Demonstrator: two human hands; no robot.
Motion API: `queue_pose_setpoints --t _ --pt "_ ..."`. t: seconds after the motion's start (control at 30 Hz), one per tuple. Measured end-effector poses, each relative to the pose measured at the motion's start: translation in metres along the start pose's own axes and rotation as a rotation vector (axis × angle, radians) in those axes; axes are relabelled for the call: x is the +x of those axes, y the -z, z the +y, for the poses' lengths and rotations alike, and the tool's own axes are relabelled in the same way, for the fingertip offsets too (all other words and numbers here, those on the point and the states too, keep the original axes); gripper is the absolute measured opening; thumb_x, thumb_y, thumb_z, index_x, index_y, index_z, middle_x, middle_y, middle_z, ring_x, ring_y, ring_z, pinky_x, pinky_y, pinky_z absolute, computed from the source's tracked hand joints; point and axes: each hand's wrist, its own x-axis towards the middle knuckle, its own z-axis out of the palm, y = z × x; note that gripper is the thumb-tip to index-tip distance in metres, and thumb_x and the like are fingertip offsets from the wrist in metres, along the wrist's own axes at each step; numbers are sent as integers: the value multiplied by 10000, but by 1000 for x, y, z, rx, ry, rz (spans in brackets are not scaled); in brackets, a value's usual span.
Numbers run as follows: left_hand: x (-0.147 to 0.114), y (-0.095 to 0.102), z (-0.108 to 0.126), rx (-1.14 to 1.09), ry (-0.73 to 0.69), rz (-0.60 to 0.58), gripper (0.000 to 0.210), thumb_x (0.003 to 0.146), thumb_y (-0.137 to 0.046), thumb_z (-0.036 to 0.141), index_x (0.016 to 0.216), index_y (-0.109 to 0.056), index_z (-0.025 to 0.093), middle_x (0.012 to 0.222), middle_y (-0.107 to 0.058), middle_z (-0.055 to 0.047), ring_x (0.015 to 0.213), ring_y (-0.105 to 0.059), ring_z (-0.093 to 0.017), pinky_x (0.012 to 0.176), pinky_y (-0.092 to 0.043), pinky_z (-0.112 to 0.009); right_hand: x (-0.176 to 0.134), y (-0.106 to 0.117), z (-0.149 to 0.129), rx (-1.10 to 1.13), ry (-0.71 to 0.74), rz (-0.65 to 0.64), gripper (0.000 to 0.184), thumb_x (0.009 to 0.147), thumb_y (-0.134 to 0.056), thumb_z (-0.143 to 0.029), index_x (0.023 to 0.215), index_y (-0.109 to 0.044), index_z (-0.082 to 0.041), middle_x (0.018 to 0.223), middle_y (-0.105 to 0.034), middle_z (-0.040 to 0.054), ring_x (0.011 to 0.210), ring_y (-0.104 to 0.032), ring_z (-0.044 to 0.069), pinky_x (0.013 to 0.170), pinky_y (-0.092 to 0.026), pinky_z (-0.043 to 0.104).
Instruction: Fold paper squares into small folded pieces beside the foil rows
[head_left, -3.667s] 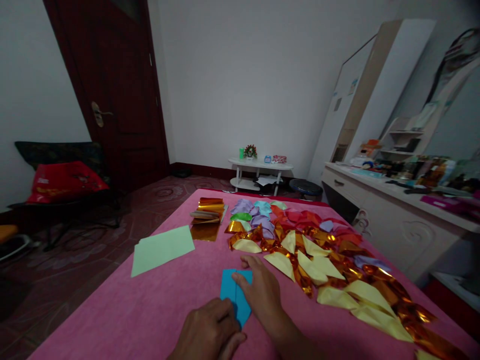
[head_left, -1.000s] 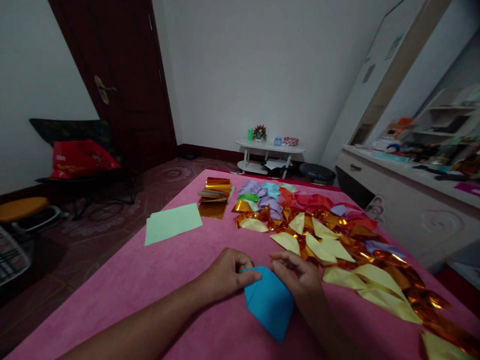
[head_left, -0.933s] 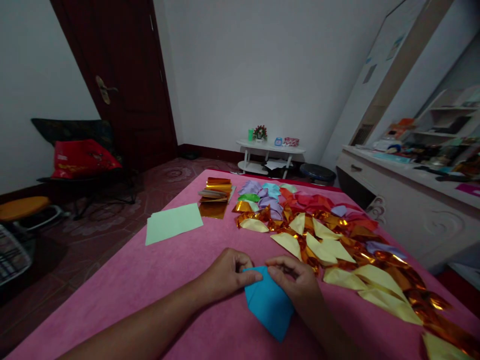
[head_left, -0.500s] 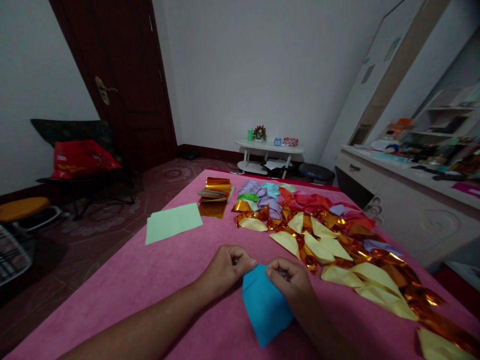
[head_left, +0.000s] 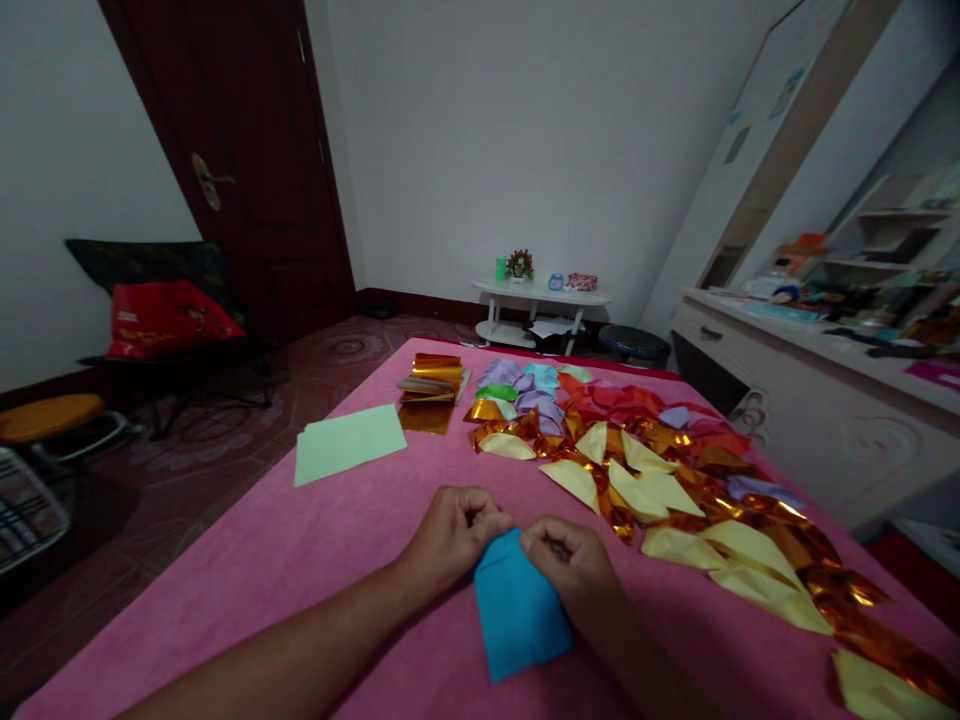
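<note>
A sheet of blue paper [head_left: 521,610], partly folded near its top, hangs between my two hands over the pink tablecloth. My left hand [head_left: 461,530] pinches its upper left corner between thumb and finger. On the other side, my right hand [head_left: 570,560] grips the upper right edge with its thumb in front. Right of my hands spreads a heap of folded papers: pale yellow pieces [head_left: 652,495], shiny gold-orange ones [head_left: 619,515], red ones [head_left: 615,400] and purple ones [head_left: 540,410].
Pale green sheets [head_left: 349,445] lie flat at the table's left, beside a stack of gold foil paper [head_left: 427,405]. The pink tablecloth [head_left: 300,580] covers the table. Beyond are a small white table [head_left: 540,294], a chair with a red bag [head_left: 176,318] and a cluttered dresser [head_left: 810,400].
The blue paper has turned a little, its lower end swinging left. My right hand has moved slightly left, closer to my left hand.
</note>
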Motion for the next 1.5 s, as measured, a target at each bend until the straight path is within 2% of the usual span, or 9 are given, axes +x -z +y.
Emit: queue_pose_setpoints --t 0.27,0.53,0.63,0.87,1.0,1.07,1.13,1.3,1.5 --pt "1 -2 -1 87 20 19 381 839 -523 369 545 -443 141 538 -396 33 517 -365 -78 474 -267 -197 0 0 2 28 -22 -17 272 778 -547 -366 607 -503 -159 550 -369 -41 524 -348 98 486 -269 227" --pt "0 12 6 23 50 -283 362 759 -643 441 640 -595 103 569 -500 10 529 -400 -82 502 -311 -198 0 6 -2 40 -30 -132 281 761 -565 -347 570 -465 -166 537 -348 -52 520 -325 86 487 -247 219" --pt "0 17 9 25 57 -328 374 765 -636 443 619 -590 102 571 -520 -1 521 -415 -82 500 -319 -200 1 7 -4 53 -35 -132 306 759 -567 -384 564 -493 -161 541 -369 -43 530 -355 95 496 -271 219" --pt "6 24 5 76 88 -70 432 791 -589 456 524 -486 133 486 -460 21 460 -374 -69 459 -273 -195 6 14 4 95 -10 185 315 787 -569 -434 630 -566 -160 554 -492 -10 536 -450 134 496 -367 241" --pt "10 26 -6 119 154 22 474 778 -576 474 475 -388 161 442 -410 37 418 -320 -56 430 -225 -196 1 18 1 -176 307 366 181 851 -532 -321 807 -625 -172 780 -612 52 743 -565 192 676 -449 301" --pt "10 26 -11 197 154 56 450 777 -566 443 477 -377 165 451 -385 45 430 -319 -58 436 -227 -195 -3 15 -2 -346 500 332 120 829 -573 -283 867 -631 -185 874 -629 70 842 -571 217 768 -446 345" --pt "9 26 -13 317 143 87 403 766 -563 397 483 -401 161 465 -371 48 446 -327 -63 448 -227 -197 -7 11 -6 -476 596 207 202 783 -639 -307 951 -629 -195 938 -637 81 892 -567 239 814 -440 381" --pt "2 29 -2 628 166 51 272 743 -540 301 518 -539 147 489 -466 25 467 -408 -90 478 -232 -219 -13 3 -12 -629 552 -103 555 685 -718 -345 1199 -557 -210 1146 -599 106 1030 -541 275 893 -434 409" --pt "5 44 6 741 28 -115 292 772 -569 338 548 -534 153 517 -472 32 485 -389 -89 496 -203 -225 -16 5 -15 -608 557 -143 562 660 -517 -95 1210 -535 -213 1181 -584 93 1071 -519 260 937 -406 418"
